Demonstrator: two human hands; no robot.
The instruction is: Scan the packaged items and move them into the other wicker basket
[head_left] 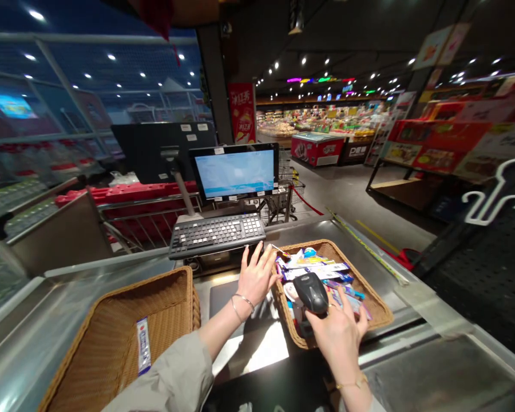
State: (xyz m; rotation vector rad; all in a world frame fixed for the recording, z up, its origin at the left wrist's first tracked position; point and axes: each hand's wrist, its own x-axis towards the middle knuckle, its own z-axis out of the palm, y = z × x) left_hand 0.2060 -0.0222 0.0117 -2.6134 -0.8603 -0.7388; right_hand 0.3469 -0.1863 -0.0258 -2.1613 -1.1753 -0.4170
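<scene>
My left hand (256,276) is open, with fingers spread. It hovers between the black keyboard (218,233) and the left rim of the right-hand wicker basket (380,312). Inside that basket lie several packaged items (313,266) in blue, white and purple wrapping. A black handheld barcode scanner (311,292) stands in front of them, its lower part mostly hidden. Just behind the scanner is my right hand (339,332), its fingers apart and reaching over the basket; whether the thumb touches the scanner I cannot tell. A wrapped snack bar (143,345) rests in the left-hand wicker basket (98,326).
A checkout screen (236,173) rises behind the keyboard, with a second display (163,151) turned away at its left. The metal counter (455,360) runs along the right. A white hook (493,197) hangs at far right. Shopping carts stand beyond the counter.
</scene>
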